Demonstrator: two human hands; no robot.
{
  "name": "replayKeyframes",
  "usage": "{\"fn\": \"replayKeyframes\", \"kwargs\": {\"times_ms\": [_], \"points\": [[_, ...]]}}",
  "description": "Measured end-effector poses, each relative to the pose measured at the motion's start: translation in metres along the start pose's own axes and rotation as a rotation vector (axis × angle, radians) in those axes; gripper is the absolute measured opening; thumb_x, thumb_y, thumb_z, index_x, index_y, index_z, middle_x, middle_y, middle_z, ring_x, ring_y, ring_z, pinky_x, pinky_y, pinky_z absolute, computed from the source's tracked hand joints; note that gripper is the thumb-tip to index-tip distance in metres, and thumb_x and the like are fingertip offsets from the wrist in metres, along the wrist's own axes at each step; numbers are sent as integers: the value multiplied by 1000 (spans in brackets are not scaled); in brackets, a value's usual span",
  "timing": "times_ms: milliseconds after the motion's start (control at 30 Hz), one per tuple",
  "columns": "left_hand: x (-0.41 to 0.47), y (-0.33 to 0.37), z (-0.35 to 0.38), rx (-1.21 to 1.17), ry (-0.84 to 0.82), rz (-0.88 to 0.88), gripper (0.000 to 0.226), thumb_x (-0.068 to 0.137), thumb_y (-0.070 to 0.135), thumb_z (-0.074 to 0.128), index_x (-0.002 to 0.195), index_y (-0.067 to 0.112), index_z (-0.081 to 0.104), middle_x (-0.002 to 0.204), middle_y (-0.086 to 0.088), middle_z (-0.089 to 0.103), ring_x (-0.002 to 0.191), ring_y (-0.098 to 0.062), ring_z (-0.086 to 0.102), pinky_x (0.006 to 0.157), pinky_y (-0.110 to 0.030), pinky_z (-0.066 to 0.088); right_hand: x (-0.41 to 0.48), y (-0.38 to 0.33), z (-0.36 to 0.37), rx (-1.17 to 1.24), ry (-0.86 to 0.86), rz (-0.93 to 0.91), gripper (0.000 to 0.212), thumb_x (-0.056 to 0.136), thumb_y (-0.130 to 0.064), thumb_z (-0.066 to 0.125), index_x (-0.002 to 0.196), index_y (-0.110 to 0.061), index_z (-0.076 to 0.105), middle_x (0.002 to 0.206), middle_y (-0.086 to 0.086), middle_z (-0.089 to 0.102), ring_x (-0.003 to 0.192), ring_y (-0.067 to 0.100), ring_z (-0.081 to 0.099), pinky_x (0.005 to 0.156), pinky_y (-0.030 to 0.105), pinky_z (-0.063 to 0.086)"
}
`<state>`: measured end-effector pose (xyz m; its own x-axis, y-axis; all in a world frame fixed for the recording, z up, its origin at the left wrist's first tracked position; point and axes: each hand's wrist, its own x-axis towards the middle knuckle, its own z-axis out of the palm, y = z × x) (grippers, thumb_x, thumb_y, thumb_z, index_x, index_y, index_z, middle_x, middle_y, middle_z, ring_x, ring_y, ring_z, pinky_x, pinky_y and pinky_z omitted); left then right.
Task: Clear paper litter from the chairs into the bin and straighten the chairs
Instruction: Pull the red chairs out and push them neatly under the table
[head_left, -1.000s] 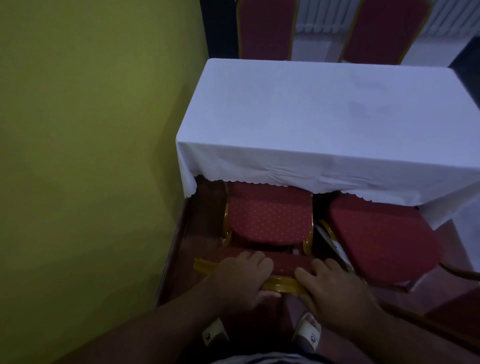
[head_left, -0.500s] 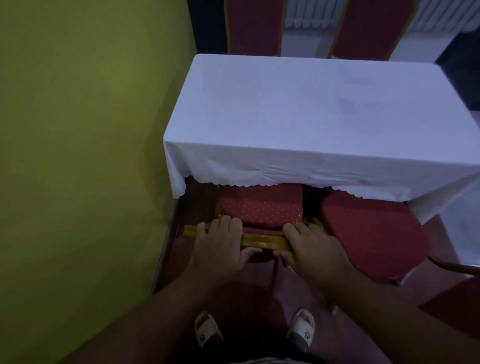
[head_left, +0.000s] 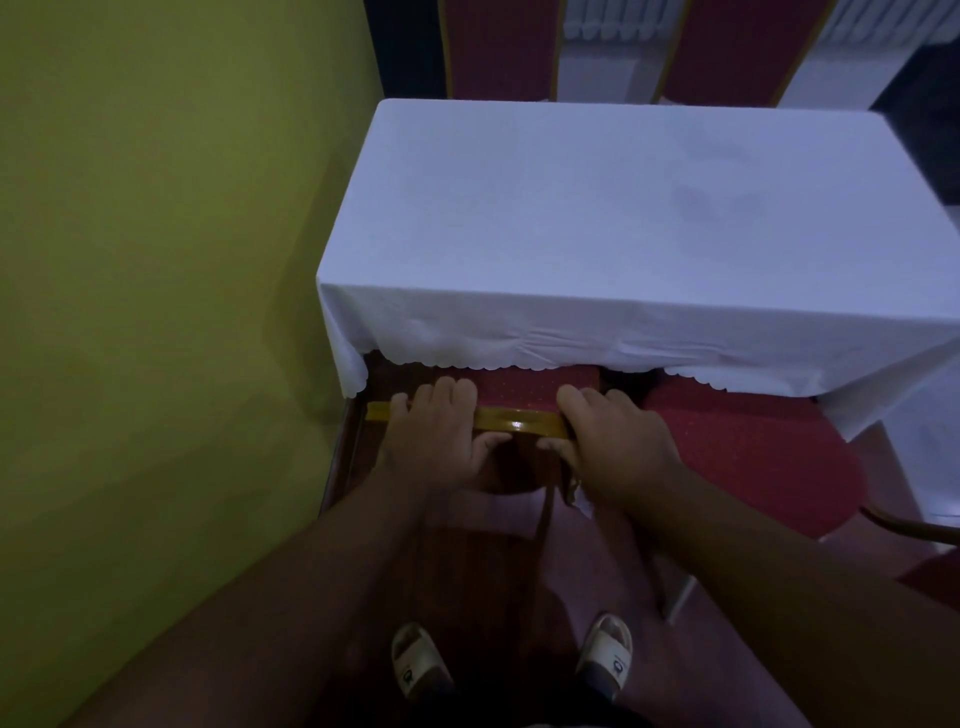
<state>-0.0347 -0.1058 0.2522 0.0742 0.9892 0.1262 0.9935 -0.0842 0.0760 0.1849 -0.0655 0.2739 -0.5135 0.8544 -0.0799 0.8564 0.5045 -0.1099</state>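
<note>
Gold-painted metal, the top rail of a red chair, runs crosswise under both of the person's hands at the near edge of a table draped in white cloth. The left hand clamps the rail toward its wall-side end, fingers over the top and thumb tucked beneath; the right hand grips the other end the same way, so the rail's long axis lies straight from one palm to the other, with both hands about equally near it. Just beyond the fingertips, the chair's red, dotted seat shows only as a narrow strip before vanishing under the scalloped hem of the cloth, which suggests this chair is nearly home and needs at most a short, level push away from the body. To the outside of the right hand a second red chair stands turned at an angle, its seat largely out from under the table; it looks like the next to square up. No paper litter or bin is visible from here.
</note>
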Motion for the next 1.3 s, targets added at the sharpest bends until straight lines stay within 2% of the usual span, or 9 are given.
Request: {"fn": "replayKeyframes", "kwargs": {"times_ms": [200,333,500,600,733,800,933,1133,1300], "points": [[21,-5,1,18,-61,-29,67,85,72,21,104,14,47,98,-10,55,86,-30,53,79,-48,44,19,5,0,57,-11,32,46,91,-66,46,113,-27,40,115,-2,59,103,27,54,71,44,53],[31,-9,3,-11,-45,-25,64,86,73,25,101,14,46,96,-10,54,87,-31,53,80,-51,45,31,9,-1,112,1,38,43,89,-65,51,110,-29,38,114,-1,60,105,28,54,72,43,51],[35,-14,7,-25,-22,-7,59,87,72,31,98,15,43,92,-8,51,82,-28,50,76,-48,45,36,7,-7,197,-6,66,41,86,-61,60,95,-31,34,102,0,60,95,29,56,70,43,49],[34,-15,5,-79,-2,16,57,87,73,34,95,18,43,88,-3,48,79,-23,48,74,-44,43,32,6,-9,213,4,74,37,89,-55,60,101,-26,41,104,1,60,96,28,55,71,41,47],[30,-12,-1,-173,11,47,48,87,68,44,90,20,42,83,1,46,73,-20,45,67,-38,39,25,22,-17,266,-78,-6,20,95,-40,56,107,-26,48,106,3,60,94,27,59,72,43,52],[27,-8,-3,-160,-3,68,49,87,68,40,88,19,42,80,1,46,68,-21,45,60,-37,38,18,26,-19,222,-62,-89,17,98,-32,54,110,-21,50,104,5,60,93,26,59,65,37,46],[11,5,-8,-136,-53,50,44,86,66,37,85,22,40,76,3,43,65,-19,43,57,-36,37,1,28,-23,202,-61,-198,24,96,-25,60,114,-15,48,104,8,59,91,26,56,62,37,36],[-12,24,-17,-126,-83,36,67,87,77,21,86,15,47,80,-4,50,71,-24,49,62,-40,43,-15,35,-20,172,-85,-287,23,97,-28,57,114,-17,47,104,7,60,89,27,58,62,37,39],[-33,24,-17,-83,-58,20,61,90,72,29,85,14,48,79,-7,53,67,-27,51,58,-42,47,-26,29,-20,153,-95,-327,27,99,-39,51,117,-20,46,107,2,59,91,23,57,65,36,43]]}}
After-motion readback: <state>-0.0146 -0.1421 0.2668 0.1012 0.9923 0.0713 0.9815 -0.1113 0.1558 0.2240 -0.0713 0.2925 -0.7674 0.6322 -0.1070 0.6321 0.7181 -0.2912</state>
